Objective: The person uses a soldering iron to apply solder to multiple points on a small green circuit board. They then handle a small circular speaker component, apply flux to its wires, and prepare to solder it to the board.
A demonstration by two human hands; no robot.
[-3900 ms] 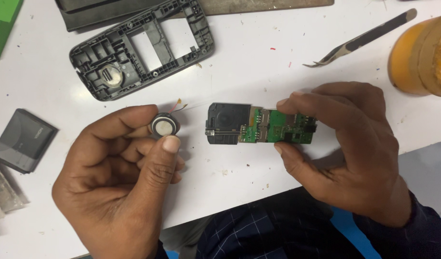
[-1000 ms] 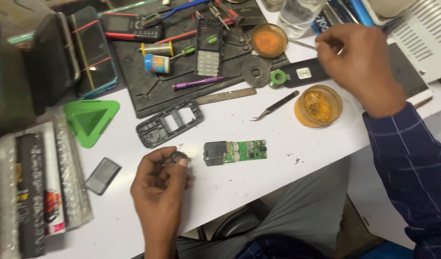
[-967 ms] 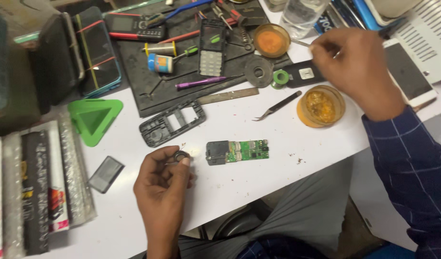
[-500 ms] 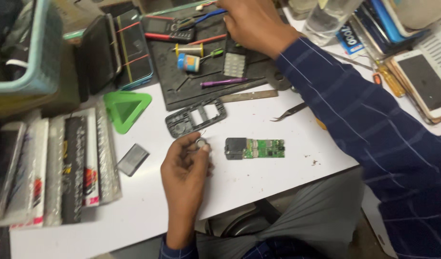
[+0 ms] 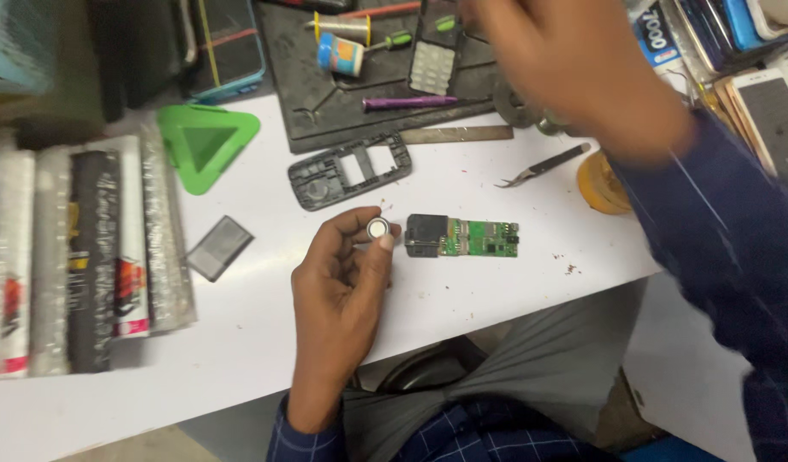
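Observation:
My left hand pinches a small round silver speaker between thumb and fingers, just left of a green phone circuit board lying on the white table. My right hand is raised and blurred over the dark work mat, its fingers curled; whether it holds anything cannot be made out. A grey phone frame lies above the left hand.
Tweezers, an orange flux tin and a metal ruler lie right of the frame. A green triangular pick, a grey battery and packaged strips sit left. Screwdrivers, a keypad and phones crowd the back.
My right hand let go of the circuit board, reached to the back of the bench and now swings back over the mat. The left hand keeps the speaker beside the board.

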